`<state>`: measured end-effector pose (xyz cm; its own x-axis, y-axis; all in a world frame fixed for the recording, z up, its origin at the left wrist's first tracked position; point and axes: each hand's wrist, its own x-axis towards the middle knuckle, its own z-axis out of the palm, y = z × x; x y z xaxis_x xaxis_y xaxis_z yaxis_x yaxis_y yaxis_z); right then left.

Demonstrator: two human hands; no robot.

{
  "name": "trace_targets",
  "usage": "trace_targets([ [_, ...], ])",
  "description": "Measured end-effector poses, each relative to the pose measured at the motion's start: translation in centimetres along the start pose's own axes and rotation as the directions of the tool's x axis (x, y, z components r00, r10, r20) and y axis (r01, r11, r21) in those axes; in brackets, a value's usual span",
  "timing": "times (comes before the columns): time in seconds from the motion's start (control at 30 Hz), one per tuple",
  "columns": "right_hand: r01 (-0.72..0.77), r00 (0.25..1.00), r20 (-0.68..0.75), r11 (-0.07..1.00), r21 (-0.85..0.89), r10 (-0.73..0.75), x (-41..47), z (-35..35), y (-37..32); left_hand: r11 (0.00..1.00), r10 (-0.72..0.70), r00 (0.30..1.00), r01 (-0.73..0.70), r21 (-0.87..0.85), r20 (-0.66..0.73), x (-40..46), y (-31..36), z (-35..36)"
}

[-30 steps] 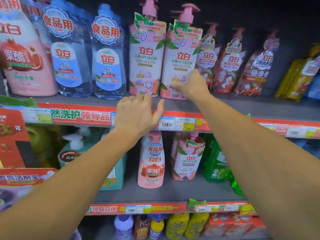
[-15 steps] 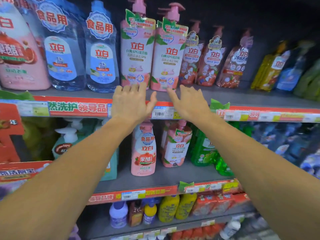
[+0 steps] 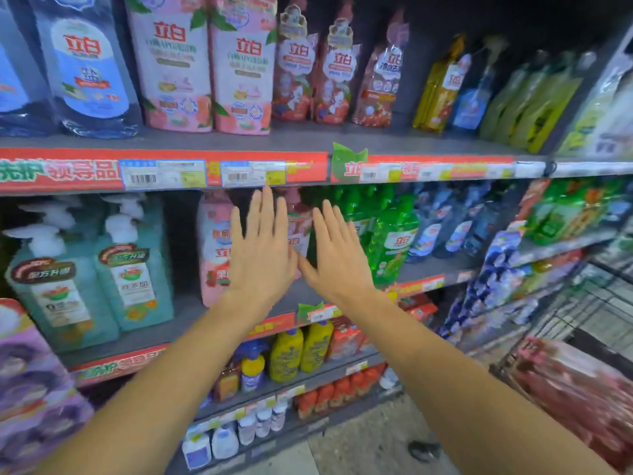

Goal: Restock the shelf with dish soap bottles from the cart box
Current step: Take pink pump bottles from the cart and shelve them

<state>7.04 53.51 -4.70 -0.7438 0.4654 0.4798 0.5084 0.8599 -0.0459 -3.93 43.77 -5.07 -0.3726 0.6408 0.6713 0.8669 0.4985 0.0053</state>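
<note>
Gray shelf w/ red price strip holds pink soap bottles, blue bottles.

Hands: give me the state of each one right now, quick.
Left hand: open, fingers straight, holding nothing.
Right hand: open, fingers straight, holding nothing.

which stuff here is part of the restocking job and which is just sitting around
Job:
- pink dish soap bottles on the upper shelf
- left hand, open
- right hand, open
- wire cart

Just around:
- teal pump bottles
- green bottles
- yellow bottles
</note>
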Motion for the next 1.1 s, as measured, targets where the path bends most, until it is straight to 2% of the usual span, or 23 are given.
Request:
trace_targets([
  [0.07, -0.147, 0.986, 0.079, 0.989, 0.022, 0.145, -3.7, 1.0, 2.8, 0.997, 0.056, 0.988, -0.047, -0.061, 0.142, -1.8, 3.9, 1.1],
  [0.17, -0.307, 0.936, 0.184, 0.952, 0.006, 0.3, -9.8, 1.9, 8.1, 0.986, 0.16, 0.897, -0.123, -0.116, 0.412, -3.8, 9.3, 2.6],
  [0.23, -0.379, 0.892, 0.255, 0.925, -0.032, 0.374, -13.8, 1.7, 11.7, 0.973, 0.227, 0.85, -0.173, -0.155, 0.475, -4.9, 13.0, 3.5],
  [0.4, -0.535, 0.79, 0.296, 0.839, -0.095, 0.537, -23.6, -0.8, 19.4, 0.899, 0.437, 0.753, -0.343, -0.272, 0.492, -7.7, 23.9, 5.2],
  [0.5, -0.608, 0.726, 0.298, 0.781, -0.143, 0.62, -29.3, -2.7, 23.8, 0.838, 0.545, 0.666, -0.44, -0.321, 0.509, -9.5, 31.0, 5.7],
  [0.77, -0.799, 0.472, 0.29, 0.543, -0.257, 0.832, -45.2, -8.9, 34.7, 0.728, 0.677, 0.476, -0.543, -0.418, 0.561, -14.4, 48.6, 5.7],
  [0.87, -0.841, 0.395, 0.302, 0.474, -0.262, 0.868, -50.0, -9.9, 38.3, 0.693, 0.709, 0.434, -0.576, -0.435, 0.556, -15.4, 54.3, 5.5],
  [0.93, -0.862, 0.361, 0.311, 0.442, -0.248, 0.879, -52.4, -10.5, 40.3, 0.667, 0.734, 0.416, -0.595, -0.449, 0.537, -15.8, 58.1, 5.3],
  [1.1, -0.863, 0.34, 0.32, 0.429, -0.267, 0.884, -56.7, -12.1, 43.7, 0.596, 0.788, 0.343, -0.634, -0.493, 0.512, -18.5, 67.3, 4.1],
])
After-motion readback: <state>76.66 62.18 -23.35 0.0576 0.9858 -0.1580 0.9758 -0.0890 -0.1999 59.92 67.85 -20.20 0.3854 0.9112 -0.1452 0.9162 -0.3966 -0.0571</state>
